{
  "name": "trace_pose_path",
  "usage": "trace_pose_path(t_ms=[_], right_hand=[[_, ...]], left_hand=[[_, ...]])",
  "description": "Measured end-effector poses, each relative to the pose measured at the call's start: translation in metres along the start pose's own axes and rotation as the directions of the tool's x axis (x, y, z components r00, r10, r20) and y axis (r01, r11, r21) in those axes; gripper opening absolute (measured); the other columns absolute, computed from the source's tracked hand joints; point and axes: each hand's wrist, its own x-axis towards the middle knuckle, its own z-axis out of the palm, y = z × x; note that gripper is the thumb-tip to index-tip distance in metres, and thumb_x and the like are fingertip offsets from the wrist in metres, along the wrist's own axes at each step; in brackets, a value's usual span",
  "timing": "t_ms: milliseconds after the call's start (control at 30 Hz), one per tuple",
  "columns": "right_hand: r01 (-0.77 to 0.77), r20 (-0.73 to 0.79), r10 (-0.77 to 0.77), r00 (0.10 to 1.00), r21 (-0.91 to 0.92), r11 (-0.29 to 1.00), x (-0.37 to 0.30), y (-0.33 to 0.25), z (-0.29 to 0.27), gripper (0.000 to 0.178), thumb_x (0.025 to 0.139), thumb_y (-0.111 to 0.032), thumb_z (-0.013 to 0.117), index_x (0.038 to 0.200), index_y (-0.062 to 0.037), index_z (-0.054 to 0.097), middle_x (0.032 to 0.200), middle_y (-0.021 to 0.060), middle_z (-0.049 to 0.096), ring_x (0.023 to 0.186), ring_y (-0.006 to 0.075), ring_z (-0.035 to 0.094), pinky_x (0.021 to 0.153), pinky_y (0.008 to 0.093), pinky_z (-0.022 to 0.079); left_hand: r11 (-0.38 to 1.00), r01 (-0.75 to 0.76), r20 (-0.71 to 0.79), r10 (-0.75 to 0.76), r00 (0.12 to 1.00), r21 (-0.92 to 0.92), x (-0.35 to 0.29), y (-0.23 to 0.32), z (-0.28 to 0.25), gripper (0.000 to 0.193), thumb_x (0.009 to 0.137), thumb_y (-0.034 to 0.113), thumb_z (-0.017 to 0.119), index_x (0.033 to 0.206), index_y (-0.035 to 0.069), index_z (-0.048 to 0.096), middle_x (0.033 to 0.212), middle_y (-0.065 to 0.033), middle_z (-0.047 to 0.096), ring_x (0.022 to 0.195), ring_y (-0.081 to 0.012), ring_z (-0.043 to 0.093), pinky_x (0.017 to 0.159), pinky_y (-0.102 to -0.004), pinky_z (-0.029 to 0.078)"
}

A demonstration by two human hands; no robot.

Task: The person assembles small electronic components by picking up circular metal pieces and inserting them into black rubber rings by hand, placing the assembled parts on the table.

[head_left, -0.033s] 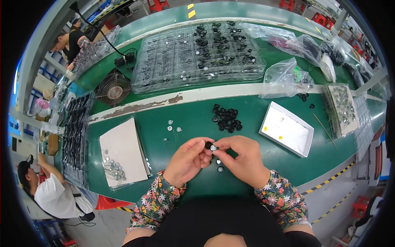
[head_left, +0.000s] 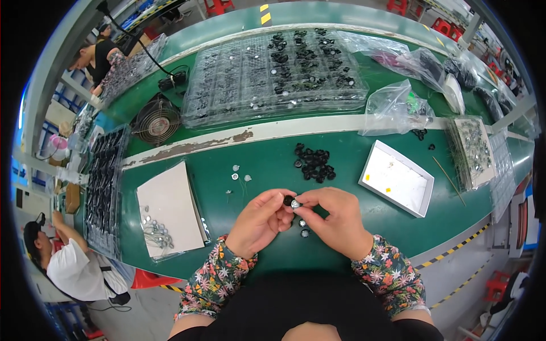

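Note:
Above the near part of the green table, my left hand (head_left: 261,219) is closed, its thumb and fingertips pinching a small round black cap (head_left: 288,200). My right hand (head_left: 340,221) pinches a small silver disc (head_left: 296,204) against that cap. Whether the disc sits inside the cap I cannot tell. Just beneath the fingers lie black round pieces with silver faces (head_left: 305,233). A heap of black caps (head_left: 315,165) rests beyond my hands. To the left of it are a few silver discs with thin wires (head_left: 235,177). More wired discs (head_left: 158,234) lie on cardboard sheets (head_left: 168,196).
A white open box (head_left: 406,196) with yellow bits stands at the right, near a thin stick (head_left: 449,181). Clear trays (head_left: 273,74) of black parts fill the back, beside a fan (head_left: 156,123). Plastic bags (head_left: 392,108) lie back right. A co-worker in white (head_left: 79,273) sits left.

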Motion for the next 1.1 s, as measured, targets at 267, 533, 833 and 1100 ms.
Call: trace_pose_path(t_ms=[267, 533, 833, 1100], right_hand=[[-0.015, 0.005, 0.016, 1.0, -0.036, 0.999, 0.0001, -0.0016, 0.0045, 0.015, 0.071, -0.004, 0.071, 0.084, -0.0051, 0.063, 0.072, 0.0064, 0.064, 0.062, 0.0232, 0.061, 0.056, 0.0329, 0.047], [-0.007, -0.047, 0.003, 0.999, -0.095, 0.995, 0.0009, 0.0014, 0.0051, 0.016, 0.07, -0.004, 0.071, 0.084, -0.0051, 0.063, 0.068, 0.0054, 0.062, 0.061, 0.0226, 0.06, 0.056, 0.0331, 0.045], [0.049, 0.019, -0.048, 0.999, -0.086, 0.995, 0.0006, -0.0001, 0.0056, 0.018, 0.068, -0.003, 0.071, 0.083, -0.0051, 0.063, 0.067, 0.0058, 0.061, 0.06, 0.0235, 0.059, 0.055, 0.0338, 0.045], [0.042, 0.018, -0.04, 0.999, -0.095, 0.995, 0.0003, -0.0014, 0.0062, 0.018, 0.068, -0.002, 0.071, 0.083, -0.0051, 0.062, 0.067, 0.0057, 0.061, 0.06, 0.0234, 0.059, 0.055, 0.0339, 0.045]], left_hand=[[0.999, -0.032, -0.017, 0.032, 0.999, -0.005, -0.0007, -0.0077, -0.0033, 0.023, 0.097, 0.021, 0.047, 0.106, 0.002, 0.057, 0.094, -0.0044, 0.06, 0.077, -0.0106, 0.055, 0.066, -0.0237, 0.045], [0.996, -0.06, 0.004, 0.06, 0.998, 0.069, -0.0047, -0.0001, -0.0012, 0.028, 0.093, 0.012, 0.052, 0.118, -0.001, 0.055, 0.106, -0.0095, 0.061, 0.093, -0.0143, 0.061, 0.074, -0.0241, 0.05], [0.988, -0.09, -0.03, 0.094, 0.995, 0.122, -0.0045, -0.0013, -0.0021, 0.025, 0.091, 0.008, 0.055, 0.114, -0.001, 0.057, 0.101, -0.0084, 0.063, 0.088, -0.0133, 0.061, 0.073, -0.0241, 0.05], [0.995, -0.085, -0.001, 0.085, 0.996, 0.046, -0.0042, -0.0034, -0.0035, 0.024, 0.091, 0.007, 0.056, 0.113, -0.001, 0.058, 0.1, -0.0084, 0.062, 0.087, -0.0114, 0.057, 0.072, -0.0232, 0.046]])
